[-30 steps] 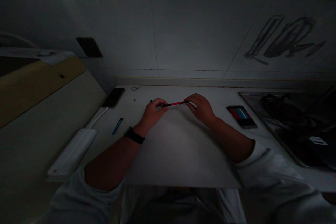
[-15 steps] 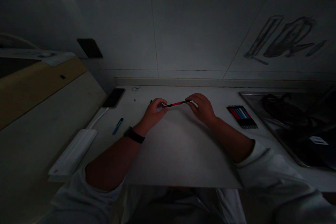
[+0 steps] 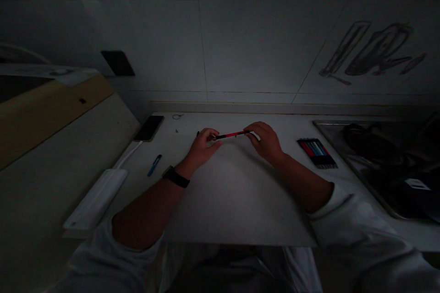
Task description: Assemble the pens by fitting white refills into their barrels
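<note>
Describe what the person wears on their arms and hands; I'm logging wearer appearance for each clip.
Both hands are bare, with no gloves. The left hand has a dark band, like a watch or fitness strap, around its wrist. The right hand shows nothing on its wrist. Both forearms are uncovered, with white sleeves pushed up near the elbows.

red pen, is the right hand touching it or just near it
Touching. The head view shows the right hand pinching the right end of the red pen with its fingertips, while the left hand holds the other end above the counter.
</note>
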The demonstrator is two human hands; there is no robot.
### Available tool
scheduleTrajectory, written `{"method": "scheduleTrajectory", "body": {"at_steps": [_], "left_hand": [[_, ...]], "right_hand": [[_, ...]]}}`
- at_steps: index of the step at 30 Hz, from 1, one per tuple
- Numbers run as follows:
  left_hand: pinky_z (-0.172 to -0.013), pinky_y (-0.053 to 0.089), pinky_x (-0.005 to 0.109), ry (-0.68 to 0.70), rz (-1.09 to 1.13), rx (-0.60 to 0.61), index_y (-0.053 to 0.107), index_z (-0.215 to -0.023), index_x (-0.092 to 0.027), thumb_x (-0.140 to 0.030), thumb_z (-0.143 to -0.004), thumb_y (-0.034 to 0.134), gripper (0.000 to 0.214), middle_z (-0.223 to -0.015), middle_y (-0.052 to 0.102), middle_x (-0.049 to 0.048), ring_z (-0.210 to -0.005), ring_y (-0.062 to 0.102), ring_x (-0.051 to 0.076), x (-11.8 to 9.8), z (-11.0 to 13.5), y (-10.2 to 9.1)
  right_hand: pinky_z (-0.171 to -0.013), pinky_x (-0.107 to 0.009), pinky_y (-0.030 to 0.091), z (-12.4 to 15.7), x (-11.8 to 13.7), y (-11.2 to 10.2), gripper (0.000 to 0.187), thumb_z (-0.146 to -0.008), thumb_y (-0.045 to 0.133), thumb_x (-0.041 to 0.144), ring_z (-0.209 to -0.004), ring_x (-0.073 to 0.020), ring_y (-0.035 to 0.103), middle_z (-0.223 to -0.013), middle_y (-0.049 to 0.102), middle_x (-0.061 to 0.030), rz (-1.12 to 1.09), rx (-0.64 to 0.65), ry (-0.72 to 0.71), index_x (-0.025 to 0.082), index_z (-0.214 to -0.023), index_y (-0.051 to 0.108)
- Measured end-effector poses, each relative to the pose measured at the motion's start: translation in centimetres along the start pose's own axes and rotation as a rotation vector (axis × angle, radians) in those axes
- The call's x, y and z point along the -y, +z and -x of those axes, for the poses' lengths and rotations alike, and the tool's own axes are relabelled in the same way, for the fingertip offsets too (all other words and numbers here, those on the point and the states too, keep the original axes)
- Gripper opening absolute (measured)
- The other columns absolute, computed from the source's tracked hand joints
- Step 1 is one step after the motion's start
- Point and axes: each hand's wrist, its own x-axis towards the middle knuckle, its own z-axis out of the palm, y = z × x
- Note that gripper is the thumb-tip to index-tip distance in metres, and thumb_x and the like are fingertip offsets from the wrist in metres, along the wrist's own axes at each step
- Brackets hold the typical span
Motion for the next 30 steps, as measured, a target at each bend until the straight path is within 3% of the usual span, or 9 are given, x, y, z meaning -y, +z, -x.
{"method": "scheduleTrajectory", "body": {"at_steps": [4, 7, 14, 24, 30], "left_hand": [[-0.097, 0.052, 0.038, -0.052, -0.007, 0.020, 0.067, -0.104, -0.022, -0.039, -0.100, 0.060, 0.019, -0.108, 0.067, 0.0070, -0.102, 0.064, 0.020, -0.21, -0.07, -0.12], [-0.099, 0.051, 0.039, -0.002, -0.043, 0.043, 0.067, -0.091, -0.020, -0.039, -0.106, 0.048, 0.031, -0.101, 0.067, 0.0074, -0.103, 0.064, 0.021, -0.24, -0.28, -0.23], [-0.097, 0.054, 0.039, 0.056, -0.053, 0.012, 0.065, -0.098, -0.020, -0.025, -0.096, 0.064, 0.005, -0.113, 0.065, 0.0084, -0.108, 0.064, 0.020, 0.11, -0.26, -0.16], [-0.095, 0.055, 0.039, 0.111, -0.117, -0.019, 0.065, -0.096, -0.020, -0.020, -0.095, 0.065, 0.001, -0.111, 0.065, 0.0078, -0.105, 0.064, 0.020, 0.04, -0.28, -0.36], [-0.096, 0.054, 0.040, 0.120, -0.151, -0.029, 0.066, -0.095, -0.020, -0.019, -0.093, 0.068, 0.003, -0.109, 0.065, 0.0074, -0.104, 0.064, 0.020, 0.08, -0.33, -0.34]], "right_hand": [[-0.088, -0.043, 0.052, 0.09, -0.07, 0.07, 0.022, -0.105, 0.057, 0.036, -0.097, -0.0269, 0.068, -0.103, 0.075, -0.0103, -0.007, 0.003, 0.012, 0.023, -0.108, 0.073], [-0.089, -0.043, 0.052, 0.09, 0.07, 0.02, 0.022, -0.105, 0.056, 0.036, -0.098, -0.0269, 0.069, -0.104, 0.076, -0.0103, -0.017, 0.013, 0.022, 0.024, -0.109, 0.074], [-0.089, -0.044, 0.051, 0.09, 0.28, -0.09, 0.022, -0.104, 0.056, 0.037, -0.099, -0.0275, 0.068, -0.104, 0.076, -0.0105, -0.012, 0.030, 0.044, 0.024, -0.110, 0.073], [-0.089, -0.044, 0.051, 0.38, 0.26, 0.15, 0.022, -0.104, 0.056, 0.038, -0.097, -0.0271, 0.068, -0.103, 0.075, -0.0106, -0.010, 0.043, 0.040, 0.022, -0.108, 0.071], [-0.086, -0.041, 0.055, 0.09, 0.42, 0.36, 0.019, -0.100, 0.061, 0.040, -0.095, -0.0241, 0.068, -0.100, 0.072, -0.0079, -0.205, 0.018, 0.143, 0.024, -0.104, 0.071]]}}
